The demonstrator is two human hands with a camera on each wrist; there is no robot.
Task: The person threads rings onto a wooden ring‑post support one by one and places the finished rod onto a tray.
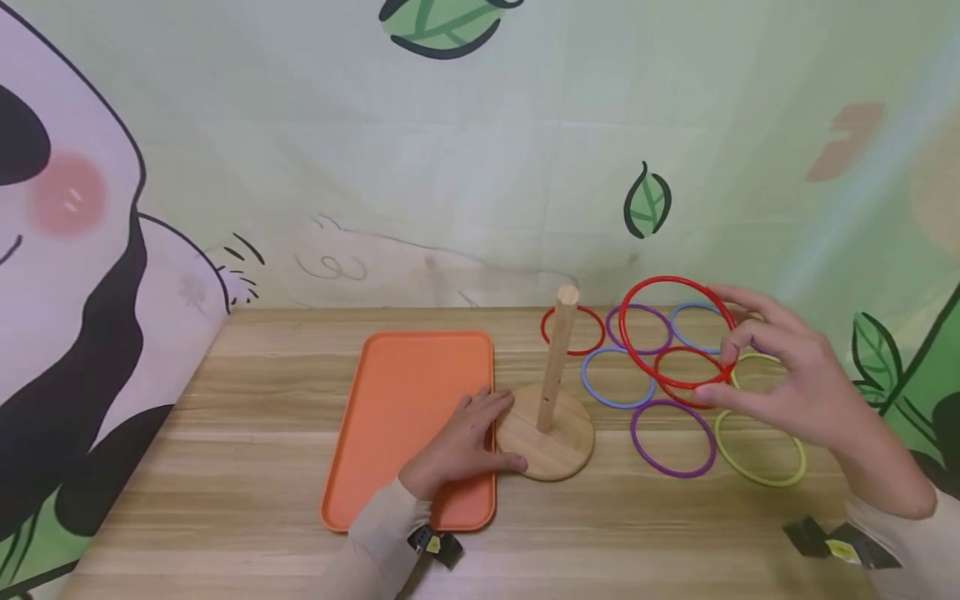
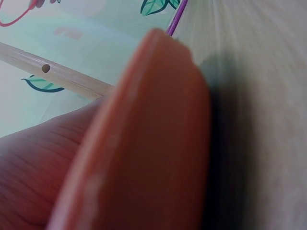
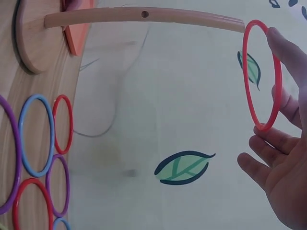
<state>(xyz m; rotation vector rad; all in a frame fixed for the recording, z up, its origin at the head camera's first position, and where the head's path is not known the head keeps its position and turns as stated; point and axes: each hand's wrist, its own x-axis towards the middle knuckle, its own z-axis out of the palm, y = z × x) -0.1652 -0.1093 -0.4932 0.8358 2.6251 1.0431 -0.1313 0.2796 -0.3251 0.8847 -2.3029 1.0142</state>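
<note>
My right hand point(image 1: 795, 375) pinches a red ring point(image 1: 622, 323) between thumb and fingers, raised above the other rings. In the right wrist view this ring point(image 3: 246, 72) overlaps the tip of the wooden post point(image 3: 192, 17). My left hand point(image 1: 467, 437) rests at the left edge of the post's round wooden base point(image 1: 562, 450), thumb and fingers extended along it. The post point(image 1: 556, 367) stands upright and bare. Beneath the left hand lies an orange tray point(image 1: 412, 392), whose edge point(image 2: 158, 143) fills much of the left wrist view, partly hiding that hand.
Right of the stand, loose rings lie on the wooden table point(image 1: 247, 467): red point(image 1: 603, 333), blue point(image 1: 585, 386), purple point(image 1: 634, 442) and yellow-green point(image 1: 802, 462), some touching or overlapping. A printed cloth point(image 1: 480, 167) with leaves and a panda hangs behind the table.
</note>
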